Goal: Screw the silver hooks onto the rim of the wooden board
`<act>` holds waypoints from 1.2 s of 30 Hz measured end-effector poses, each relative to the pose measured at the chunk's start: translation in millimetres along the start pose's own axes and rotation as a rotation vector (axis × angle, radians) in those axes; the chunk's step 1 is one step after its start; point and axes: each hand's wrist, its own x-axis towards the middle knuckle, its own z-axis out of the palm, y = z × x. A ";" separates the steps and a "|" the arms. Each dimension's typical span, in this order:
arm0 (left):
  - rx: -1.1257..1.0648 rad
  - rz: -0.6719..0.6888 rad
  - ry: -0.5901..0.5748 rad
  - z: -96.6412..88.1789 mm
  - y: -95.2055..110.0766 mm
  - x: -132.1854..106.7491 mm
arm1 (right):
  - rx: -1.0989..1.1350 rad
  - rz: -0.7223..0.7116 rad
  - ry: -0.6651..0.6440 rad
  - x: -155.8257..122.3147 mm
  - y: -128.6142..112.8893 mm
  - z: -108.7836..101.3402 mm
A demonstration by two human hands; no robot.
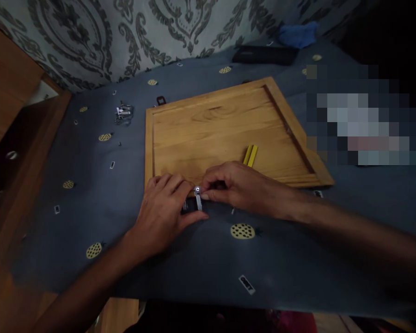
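A framed wooden panel (211, 125) lies flat, its recessed face up. At its near edge is a small metal hinge (198, 202) with a cross-head screw (197, 189) in its upper part. My left hand (166, 208) lies over the panel's near left edge. Its fingers rest on the wood and its thumb reaches below the hinge, steadying it. From the right, my right hand (229, 185) is closed in a pinch beside the screw; the fingertips partly hide what they hold. A yellow stick-like tool (250, 156) lies on the panel behind my right hand.
Several metal fittings (124, 112) lie on the blue pineapple-print cloth (100, 185) at left, with a tiny screw (119, 143) nearer. A black case (265, 54) and blue rag (298, 34) are at the back. Wooden furniture (17, 92) borders the left; a blurred patch covers something at right.
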 end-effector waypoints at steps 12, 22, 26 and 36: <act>-0.004 -0.003 -0.019 -2.0 0.9 -0.2 | 0.044 -0.002 -0.027 8.3 -4.8 -3.9; -0.012 0.011 -0.011 -2.2 0.3 0.2 | 0.053 0.017 0.038 5.7 -3.0 -1.2; -0.016 0.004 -0.020 -2.0 -0.8 -0.1 | 0.033 0.008 0.063 3.3 -3.4 -2.4; -0.010 0.004 -0.018 -1.0 -2.3 -0.1 | 0.048 -0.253 0.358 -20.2 6.6 0.2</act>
